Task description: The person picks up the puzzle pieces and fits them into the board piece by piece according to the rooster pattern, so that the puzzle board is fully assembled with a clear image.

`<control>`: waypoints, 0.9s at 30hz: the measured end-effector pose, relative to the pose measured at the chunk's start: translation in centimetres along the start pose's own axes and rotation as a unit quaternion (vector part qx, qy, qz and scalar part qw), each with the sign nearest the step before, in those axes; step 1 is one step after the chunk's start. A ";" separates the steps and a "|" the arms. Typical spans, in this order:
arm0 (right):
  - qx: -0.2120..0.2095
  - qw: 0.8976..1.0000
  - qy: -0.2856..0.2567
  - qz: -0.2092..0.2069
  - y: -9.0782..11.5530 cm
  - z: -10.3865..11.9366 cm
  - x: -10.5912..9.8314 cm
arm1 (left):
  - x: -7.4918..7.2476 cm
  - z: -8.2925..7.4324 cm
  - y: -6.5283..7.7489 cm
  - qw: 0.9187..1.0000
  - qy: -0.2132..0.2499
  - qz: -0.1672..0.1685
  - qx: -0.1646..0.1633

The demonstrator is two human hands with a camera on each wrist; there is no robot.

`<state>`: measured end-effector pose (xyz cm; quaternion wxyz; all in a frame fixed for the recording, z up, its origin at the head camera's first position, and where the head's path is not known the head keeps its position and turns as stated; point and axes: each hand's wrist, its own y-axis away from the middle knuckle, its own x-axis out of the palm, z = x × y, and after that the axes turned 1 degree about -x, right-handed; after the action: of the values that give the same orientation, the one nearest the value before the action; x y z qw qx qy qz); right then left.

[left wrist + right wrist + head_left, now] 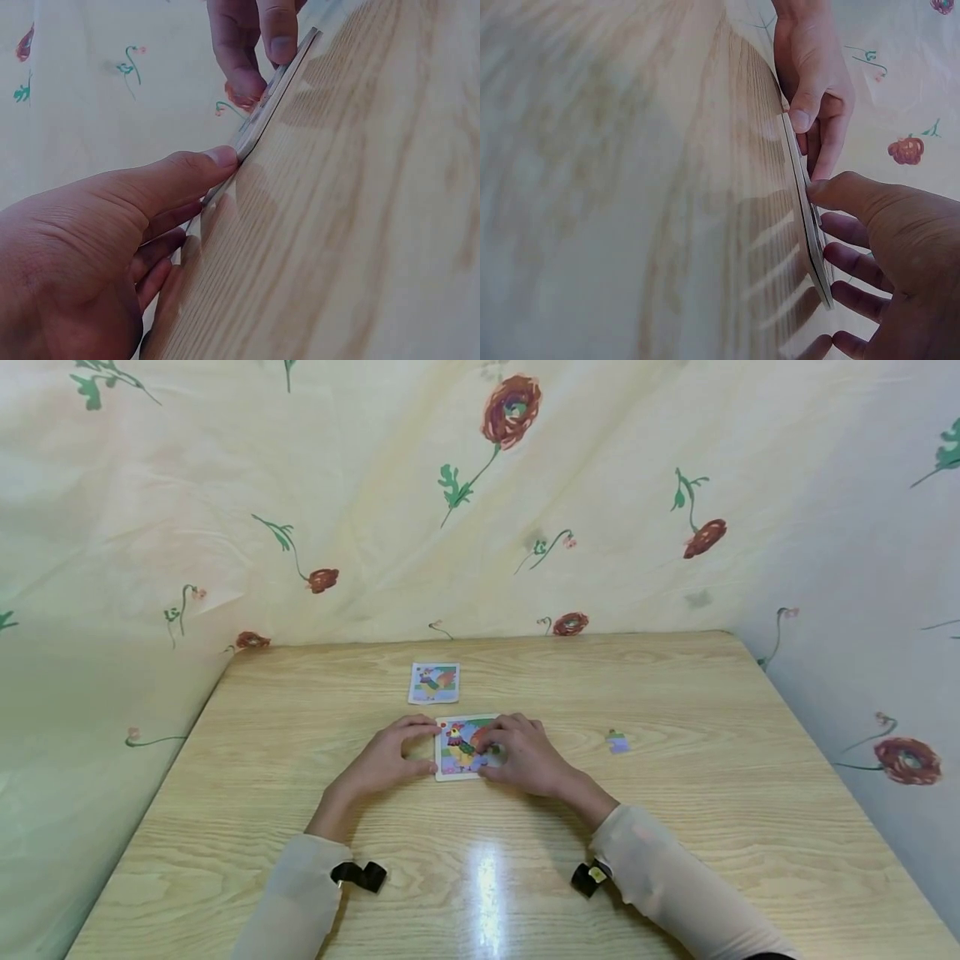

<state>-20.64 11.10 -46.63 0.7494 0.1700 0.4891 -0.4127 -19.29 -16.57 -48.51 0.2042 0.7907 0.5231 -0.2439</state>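
Observation:
A small jigsaw puzzle (461,752) with a colourful rooster picture lies in its white-edged tray (442,777) on the table. My left hand (390,755) holds the tray's left side, thumb near the lower corner and fingers at the upper one. My right hand (525,753) reaches over the right part of the puzzle, covering that area in the head view. In the right wrist view, the right thumb (829,191) rests on the tray's near edge and the other fingers spread along its far side. One loose puzzle piece (618,742), purple and green, lies to the right.
Behind the puzzle lies a square picture card (434,683) showing the same rooster. The wooden table (300,693) ends at a flower-printed cloth (375,485) hanging at the back and both sides. Dark straps sit at both wrists.

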 end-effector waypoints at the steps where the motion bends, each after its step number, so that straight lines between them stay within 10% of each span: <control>1: 0.000 1.000 -0.001 -0.001 0.0 0.0 0.0 | 0.0 0.0 0.0 1.000 0.000 -0.001 0.000; 27: -0.016 1.000 -0.001 -0.003 0.7 0.1 0.9 | 1.2 0.0 0.8 1.000 0.000 -0.009 0.004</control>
<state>-19.87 11.06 -47.45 0.7514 0.1555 0.4954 -0.4071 -18.09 -15.95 -49.16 0.1987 0.7867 0.5292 -0.2480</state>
